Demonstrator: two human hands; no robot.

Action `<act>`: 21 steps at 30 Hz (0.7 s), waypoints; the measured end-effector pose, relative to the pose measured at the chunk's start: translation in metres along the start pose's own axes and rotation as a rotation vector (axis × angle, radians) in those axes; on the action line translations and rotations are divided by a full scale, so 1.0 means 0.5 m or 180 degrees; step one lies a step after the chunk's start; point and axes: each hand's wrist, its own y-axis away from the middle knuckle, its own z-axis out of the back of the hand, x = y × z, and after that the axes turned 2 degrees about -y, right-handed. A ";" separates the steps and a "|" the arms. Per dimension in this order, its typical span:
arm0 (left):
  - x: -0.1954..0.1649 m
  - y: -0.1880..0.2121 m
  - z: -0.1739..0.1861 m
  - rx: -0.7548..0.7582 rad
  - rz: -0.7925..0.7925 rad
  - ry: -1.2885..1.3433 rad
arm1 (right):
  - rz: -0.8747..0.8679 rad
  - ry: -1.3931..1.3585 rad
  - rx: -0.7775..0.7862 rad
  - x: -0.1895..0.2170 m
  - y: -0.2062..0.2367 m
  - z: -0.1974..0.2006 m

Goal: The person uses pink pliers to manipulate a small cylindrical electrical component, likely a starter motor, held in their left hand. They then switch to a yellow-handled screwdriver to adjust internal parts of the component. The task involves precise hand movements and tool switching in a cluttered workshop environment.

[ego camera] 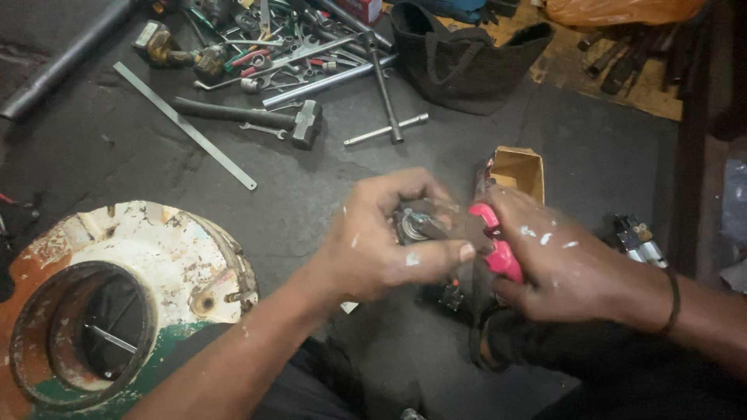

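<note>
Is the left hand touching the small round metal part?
Touching. The head view shows the left hand wrapped around the round metal part, thumb and fingers pressed against it.

glossy pink plastic pliers handle (498, 253), rough matt floor (327, 183)

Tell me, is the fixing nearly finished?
Hard to say, but it looks mid-way. Done: tools are spread out on the floor, and a small box stands open. In hand: the left hand holds a small round metal part, while the right hand works pink-handled pliers against it. Left: the part isn't put back anywhere, and the big rusty white housing sits apart, untouched.
</note>
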 end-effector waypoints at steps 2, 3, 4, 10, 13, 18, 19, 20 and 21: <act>-0.003 0.001 0.006 0.0171 -0.0086 -0.0013 | -0.0013 0.0577 0.0042 0.001 -0.002 0.009; -0.005 0.004 0.012 0.0253 -0.0126 -0.0023 | -0.0014 0.0864 0.0063 0.001 -0.003 0.017; -0.007 0.006 0.014 0.0254 -0.0236 -0.0214 | 0.0125 0.1022 -0.0119 0.001 0.000 0.026; -0.021 0.003 0.024 0.0304 -0.0461 -0.1129 | 0.0141 0.1816 -0.0480 0.001 -0.003 0.051; -0.021 -0.001 0.021 0.0441 -0.0511 -0.1350 | 0.0473 0.2100 -0.0643 -0.002 -0.007 0.051; -0.014 0.001 0.016 0.0481 -0.0335 -0.1244 | 0.0693 0.1967 -0.0703 -0.005 -0.002 0.047; -0.012 0.002 0.014 0.0465 -0.0385 -0.1235 | 0.0617 0.1997 -0.0673 -0.005 -0.002 0.045; -0.010 0.001 0.013 0.0450 -0.0444 -0.1229 | 0.0540 0.2034 -0.0650 -0.006 -0.002 0.044; -0.009 0.001 0.012 0.0438 -0.0505 -0.1223 | 0.0461 0.2072 -0.0628 -0.006 -0.002 0.043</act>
